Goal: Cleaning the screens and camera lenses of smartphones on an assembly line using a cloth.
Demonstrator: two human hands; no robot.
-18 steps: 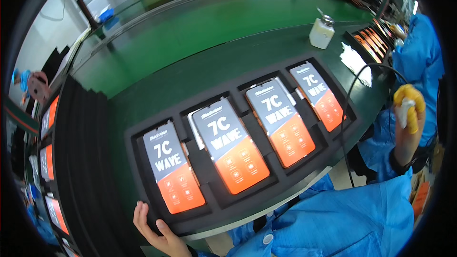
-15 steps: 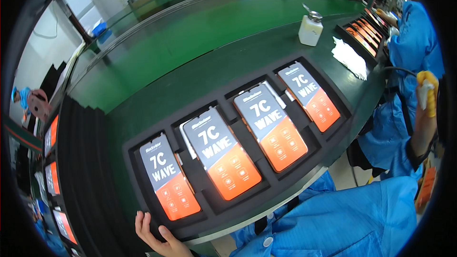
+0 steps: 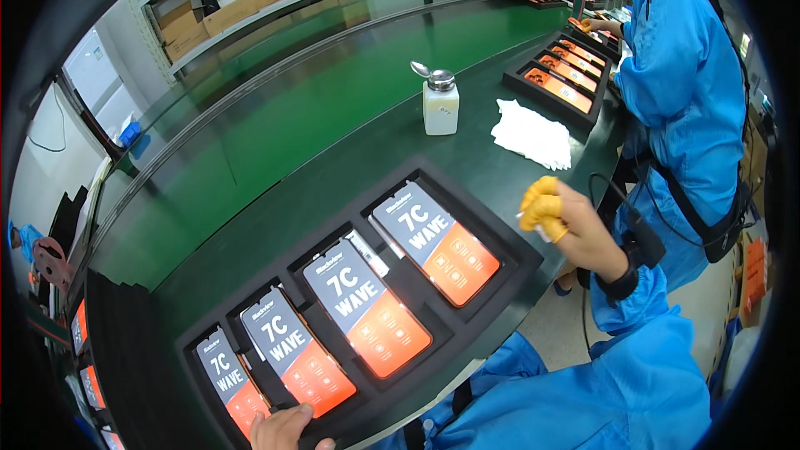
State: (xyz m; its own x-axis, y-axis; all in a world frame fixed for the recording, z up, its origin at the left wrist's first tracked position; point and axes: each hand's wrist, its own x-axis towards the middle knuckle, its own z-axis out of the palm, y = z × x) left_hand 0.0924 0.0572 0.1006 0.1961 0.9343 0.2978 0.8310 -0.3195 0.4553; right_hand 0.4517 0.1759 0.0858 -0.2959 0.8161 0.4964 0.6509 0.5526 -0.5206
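Observation:
A black foam tray [image 3: 521, 267] lies aslant on the bench, with several smartphones in its slots, their screen films grey above and orange below. My left hand [image 3: 287, 429] is at the tray's near left edge, its fingers extended by the lower ends of the two leftmost phones, one of them the second phone [image 3: 296, 350]. My right hand [image 3: 562, 217], in yellow finger cots, is raised off the tray's right end, near the rightmost phone [image 3: 437, 242]. Its fingers are curled round a small white wipe [image 3: 542, 234], mostly hidden.
A white pump bottle [image 3: 441, 108] and a crumpled white cloth [image 3: 532, 133] stand beyond the tray on the green bench [image 3: 350, 146]. Another phone tray [image 3: 533, 92] lies before a co-worker in blue [image 3: 687, 67]. Black trays [image 3: 125, 358] are stacked at left.
My view has swung right. My right hand has come in from the far right toward the tray. My left hand now reaches further over the tray's near edge, by the phones.

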